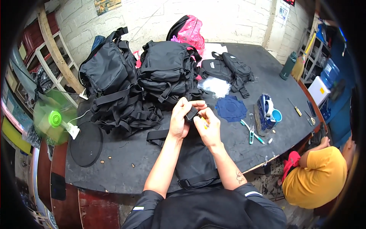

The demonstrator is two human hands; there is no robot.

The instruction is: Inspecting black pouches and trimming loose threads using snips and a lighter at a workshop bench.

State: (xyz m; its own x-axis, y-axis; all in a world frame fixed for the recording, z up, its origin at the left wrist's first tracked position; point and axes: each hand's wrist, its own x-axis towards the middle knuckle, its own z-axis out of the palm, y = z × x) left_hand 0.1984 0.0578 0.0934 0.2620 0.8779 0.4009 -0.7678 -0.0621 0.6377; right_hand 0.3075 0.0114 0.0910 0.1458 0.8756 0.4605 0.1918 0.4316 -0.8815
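Over the table's near side, both my hands are raised close together. My left hand [179,119] pinches a small black piece [191,113], perhaps webbing or a buckle; its exact kind is hard to make out. My right hand [209,128] is closed against the same piece, and a small yellow tool [206,124] shows between its fingers, mostly hidden. Below my hands lies a flat black bag [196,164] with a strap and a side-release buckle [185,183] near the table's front edge. A loop of black strap [155,136] sticks out to its left.
Black backpacks [162,63] and piled straps [124,110] fill the back left. Smaller black pouches [217,68], dark blue fabric [231,108], toothbrushes [252,131] and a caddy [262,114] lie right. A green fan [55,118] stands left; a person in yellow [318,175] sits right.
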